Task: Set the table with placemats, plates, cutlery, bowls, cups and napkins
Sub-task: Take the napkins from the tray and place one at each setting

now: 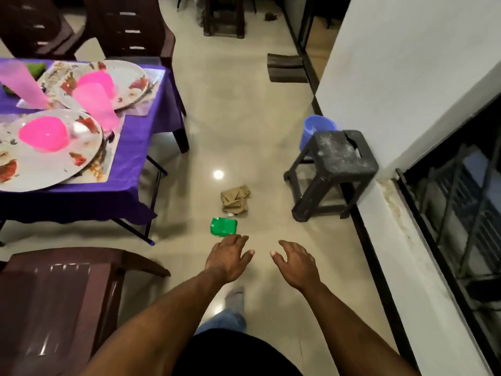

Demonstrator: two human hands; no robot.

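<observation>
A green napkin [224, 226] lies on the floor, with a crumpled brown napkin [235, 200] just beyond it. My left hand [229, 257] hovers just short of the green napkin, fingers spread and empty. To its right, my right hand [297, 261] is also open and holds nothing. At the left, the table with a purple cloth [141, 147] carries floral plates [46, 164], pink bowls [44, 134] and pink cups [95, 103] on placemats [108, 161].
A dark plastic stool [334, 164] stands at the right by the white wall, a blue bucket [317, 128] behind it. Brown chairs [62, 297] surround the table. A window grille [455, 202] lines the right side. My foot in a grey sock [235, 297] is on the tiled floor.
</observation>
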